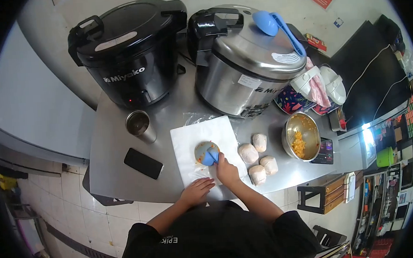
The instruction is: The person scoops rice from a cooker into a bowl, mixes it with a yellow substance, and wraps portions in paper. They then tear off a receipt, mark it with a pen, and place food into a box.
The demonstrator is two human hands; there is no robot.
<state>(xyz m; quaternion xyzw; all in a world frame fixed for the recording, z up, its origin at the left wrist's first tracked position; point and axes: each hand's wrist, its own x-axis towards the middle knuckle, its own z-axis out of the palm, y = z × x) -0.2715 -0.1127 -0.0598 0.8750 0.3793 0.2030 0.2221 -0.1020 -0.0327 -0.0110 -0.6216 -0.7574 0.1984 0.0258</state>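
Note:
My right hand point(227, 170) is closed around the handle of a blue plastic spoon point(210, 158). The spoon's head rests at a small round greyish dish or mould point(200, 150), with orange bits around its rim. Beneath it lies a stack of white paper sheets point(184, 142). My left hand point(198, 191) lies flat with fingers stretched out, on the near edge of the paper. Right of the paper sit several wrapped, whitish rounded portions point(248, 153). Farther right, a metal bowl point(288, 138) holds an orange shredded filling point(299, 145).
Two large rice cookers, one black point(128, 63) and one steel point(234, 85), stand at the back; a blue ladle point(267, 24) lies on the steel lid. A steel tumbler point(141, 127) and a phone point(143, 163) are left of the paper. Patterned containers point(291, 99) stand back right.

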